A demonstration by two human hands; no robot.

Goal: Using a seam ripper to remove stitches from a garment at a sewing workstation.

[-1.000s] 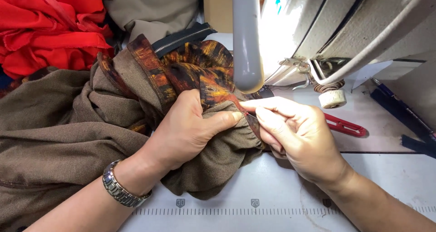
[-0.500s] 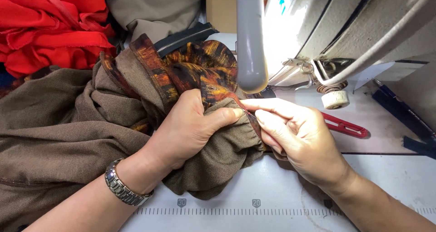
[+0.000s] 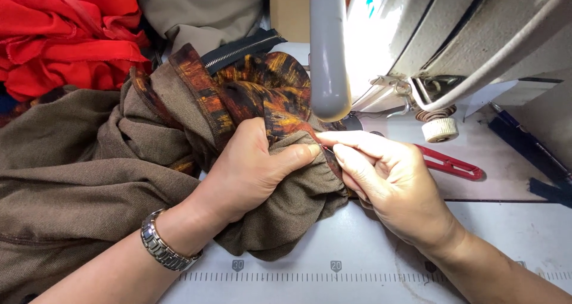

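A bunched brown garment (image 3: 77, 179) with an orange-and-black patterned lining (image 3: 262, 89) lies on the sewing table. My left hand (image 3: 250, 170), a metal watch on its wrist, grips a gathered fold of the brown cloth with the thumb pressed on top. My right hand (image 3: 387, 182) pinches the same fold from the right, fingertips meeting the left thumb just in front of the sewing machine (image 3: 453, 36). The needle area is hidden behind the grey lamp arm (image 3: 328, 54) and the fabric.
Red cloth (image 3: 65, 36) is heaped at the back left beside a beige piece. A red-handled tool (image 3: 453, 166) lies right of my right hand. A printed ruler (image 3: 333, 275) runs along the white table's front edge. Dark blue strips lie at far right.
Both hands keep their grip on the fold; the cloth and hands have shifted only slightly, with the view edging a little closer.
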